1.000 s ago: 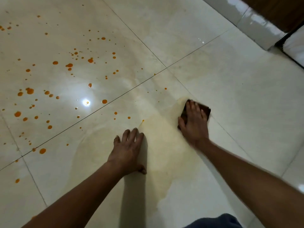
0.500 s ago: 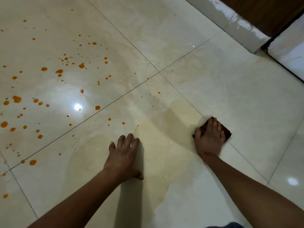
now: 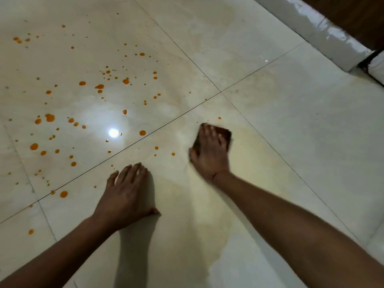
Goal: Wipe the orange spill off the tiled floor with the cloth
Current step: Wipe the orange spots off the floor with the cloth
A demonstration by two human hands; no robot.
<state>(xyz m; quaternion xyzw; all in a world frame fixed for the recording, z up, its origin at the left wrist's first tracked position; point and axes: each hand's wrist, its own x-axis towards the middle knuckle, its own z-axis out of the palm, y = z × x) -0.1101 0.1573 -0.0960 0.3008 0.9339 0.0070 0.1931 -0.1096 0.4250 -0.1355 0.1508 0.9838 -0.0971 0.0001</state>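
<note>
A person's two bare arms reach forward and down onto a glossy, pale tiled floor (image 3: pixel 291 142), seen from a camera worn on the head.

The right hand (image 3: pixel 209 151) lies on top of a small dark brown cloth (image 3: pixel 226 134), pressing it to the floor. Its fingers (image 3: pixel 207 134) are stretched out fairly straight over the cloth rather than curled round it, and the hand is slightly blurred. The cloth shows only as a dark edge beyond and to the right of the fingertips. It sits on the near tile, just beside a dark grout line (image 3: pixel 166 122) that runs diagonally across the view.

The left hand (image 3: pixel 126 196) rests palm down on the same tile, nearer the person and to the left, with its fingers straight and close together and holding nothing.

The orange spill (image 3: pixel 99 86) is a scatter of many round drops, large and small, mostly on the tile to the upper left, well apart from the cloth. A few drops (image 3: pixel 173 154) lie near the right hand. A faint yellowish smear (image 3: pixel 207 204) covers the floor between and below the two hands.

A bright ceiling light reflection (image 3: pixel 113 133) shines among the drops. A white skirting (image 3: pixel 311 28) runs along the top right corner.
</note>
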